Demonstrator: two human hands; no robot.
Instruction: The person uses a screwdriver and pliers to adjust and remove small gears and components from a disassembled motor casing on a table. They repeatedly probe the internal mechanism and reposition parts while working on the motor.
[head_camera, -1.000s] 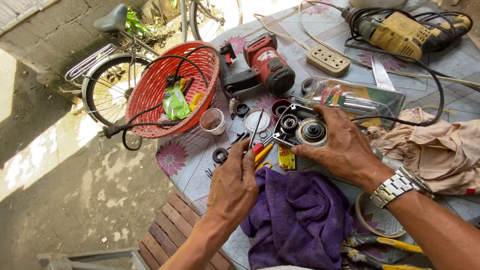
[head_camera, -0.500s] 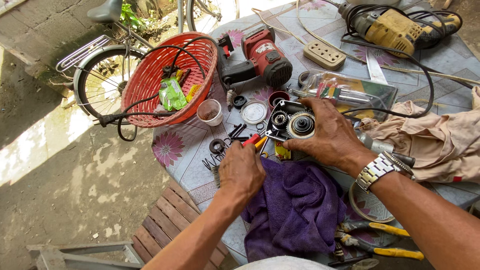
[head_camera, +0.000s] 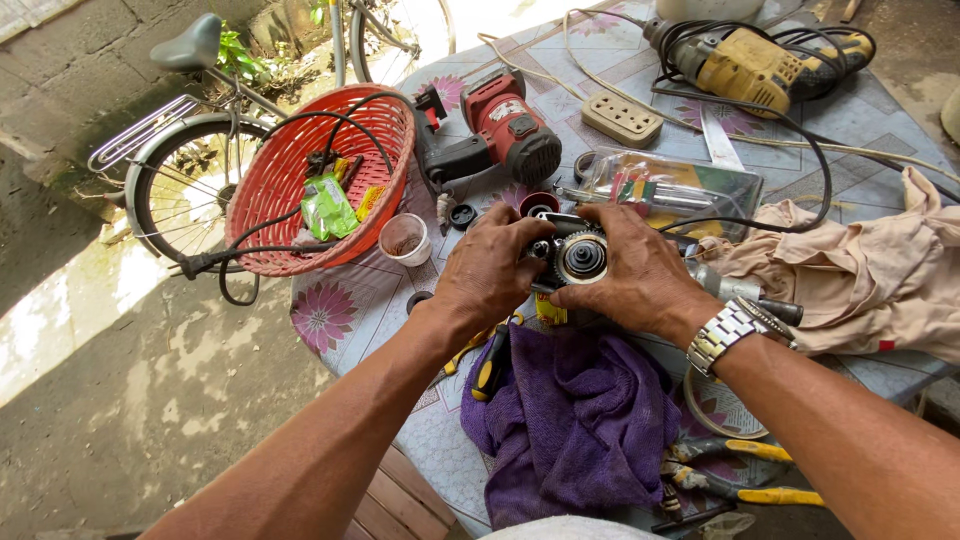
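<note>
My left hand (head_camera: 492, 268) and my right hand (head_camera: 640, 270) both grip a dark metal gear housing (head_camera: 575, 255) with a toothed gear and a round bearing showing between the fingers. A metal watch (head_camera: 728, 333) sits on my right wrist. The housing is held just above a purple cloth (head_camera: 575, 425) on a flower-patterned table (head_camera: 345, 310).
A red power drill (head_camera: 495, 130), a red basket (head_camera: 300, 190) with small packets, a small cup (head_camera: 406, 239), a yellow drill (head_camera: 755, 65) with black cable, a socket strip (head_camera: 622, 118), a clear tool tray (head_camera: 670, 185), a beige rag (head_camera: 860, 275), yellow-handled pliers (head_camera: 740, 480) and a bicycle (head_camera: 190, 130).
My left hand has moved up from the small parts near the cloth and closed on the gear housing beside my right hand. The view shifted slightly.
</note>
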